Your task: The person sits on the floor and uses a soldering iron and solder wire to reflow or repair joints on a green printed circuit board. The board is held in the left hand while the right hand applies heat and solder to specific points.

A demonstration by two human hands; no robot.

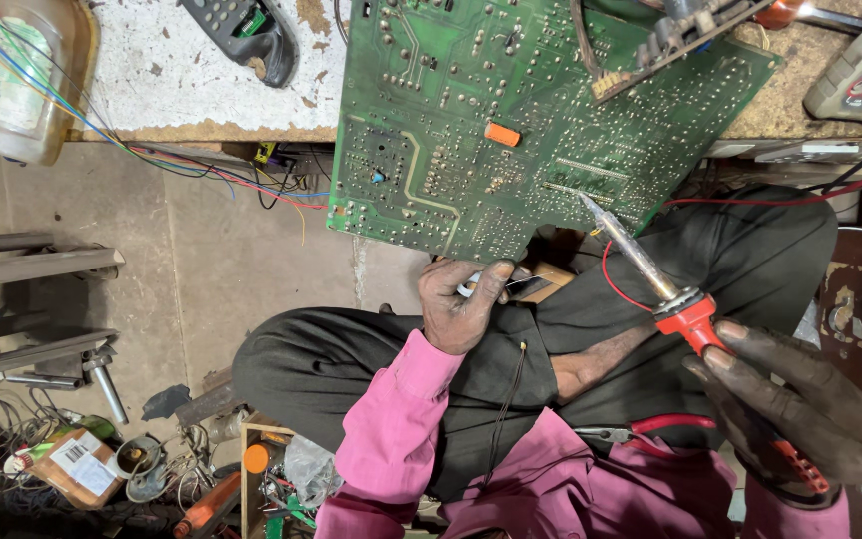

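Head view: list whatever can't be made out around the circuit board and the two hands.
- Circuit board: top edge cut off by the frame; solder joints too small to tell apart.
- Left hand: the small pale item in its fingers is mostly covered by them.
- Right hand: hides the soldering iron handle's rear.
- Pliers: jaws partly hidden in lap folds.

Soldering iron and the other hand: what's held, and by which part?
Right hand grips the soldering iron by its red handle, tip on the green circuit board. Left hand pinches a small item at the board's lower edge; what it is cannot be told.
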